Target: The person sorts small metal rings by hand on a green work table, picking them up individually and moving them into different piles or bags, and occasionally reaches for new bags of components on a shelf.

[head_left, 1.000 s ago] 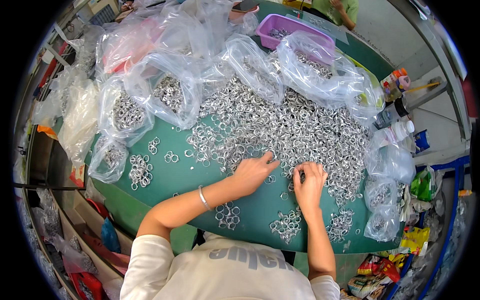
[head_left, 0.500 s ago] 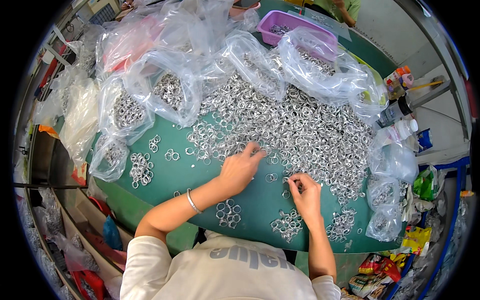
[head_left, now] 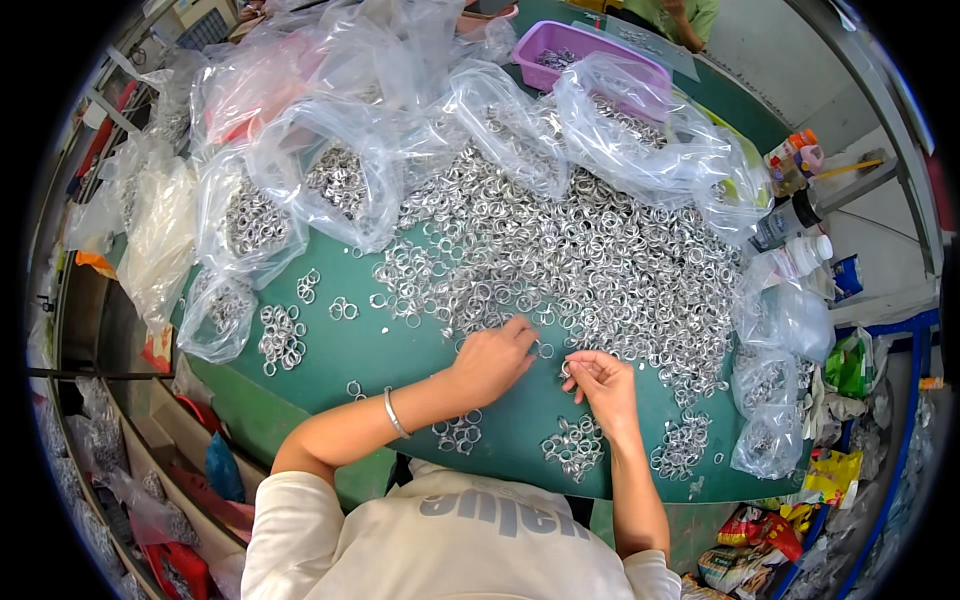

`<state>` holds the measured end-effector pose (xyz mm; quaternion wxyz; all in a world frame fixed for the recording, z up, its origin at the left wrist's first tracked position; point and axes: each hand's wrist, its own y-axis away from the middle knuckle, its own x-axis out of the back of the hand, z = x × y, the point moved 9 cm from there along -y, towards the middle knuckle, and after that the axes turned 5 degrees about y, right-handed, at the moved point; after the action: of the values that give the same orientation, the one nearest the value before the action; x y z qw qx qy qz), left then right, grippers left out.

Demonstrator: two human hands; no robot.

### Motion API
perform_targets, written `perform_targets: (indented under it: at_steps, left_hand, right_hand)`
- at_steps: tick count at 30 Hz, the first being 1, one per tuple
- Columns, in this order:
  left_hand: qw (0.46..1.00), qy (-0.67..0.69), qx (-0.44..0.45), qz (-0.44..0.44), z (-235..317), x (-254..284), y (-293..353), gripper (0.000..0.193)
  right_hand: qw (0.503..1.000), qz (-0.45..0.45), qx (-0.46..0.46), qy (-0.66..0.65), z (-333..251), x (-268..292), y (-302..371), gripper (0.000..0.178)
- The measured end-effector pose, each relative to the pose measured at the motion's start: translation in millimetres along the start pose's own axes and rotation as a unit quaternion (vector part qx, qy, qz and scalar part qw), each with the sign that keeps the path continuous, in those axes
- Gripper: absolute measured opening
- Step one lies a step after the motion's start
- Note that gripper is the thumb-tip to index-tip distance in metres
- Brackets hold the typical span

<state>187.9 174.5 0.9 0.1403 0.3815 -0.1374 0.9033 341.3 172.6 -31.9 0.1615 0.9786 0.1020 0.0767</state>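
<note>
A big heap of small silver metal rings (head_left: 600, 250) covers the middle of the green table (head_left: 360, 350). My left hand (head_left: 495, 358), with a thin bracelet at the wrist, rests at the near edge of the heap, fingers curled over a few rings. My right hand (head_left: 600, 378) is just to its right, pinching a single ring (head_left: 566, 371) between thumb and fingers. Small sorted clusters of rings (head_left: 572, 448) lie in front of my hands, another cluster (head_left: 460, 432) sits under my left forearm.
Clear plastic bags (head_left: 250, 215) holding rings crowd the left and far side. A purple tray (head_left: 590, 55) stands at the back, with another person behind it. Bottles (head_left: 790, 215) and more bags (head_left: 770, 440) line the right edge. Another ring pile (head_left: 280, 335) lies at left.
Both hands have drawn back from the heap toward me and closer together. My right hand now pinches a ring picked from the pile's edge.
</note>
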Motion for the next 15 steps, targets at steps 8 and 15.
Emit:
perform_targets:
  at_steps: [8,15]
  left_hand:
    - [0.995,0.005,0.051,0.087,-18.9,42.0,5.6,0.027]
    - [0.992,0.084,0.032,0.091,-7.8,46.6,13.5,0.024]
  right_hand:
    - [0.944,0.021,0.103,0.313,-25.6,-23.9,-6.0,0.015]
    - [0.844,0.088,0.190,0.494,-53.4,-36.0,0.4,0.011]
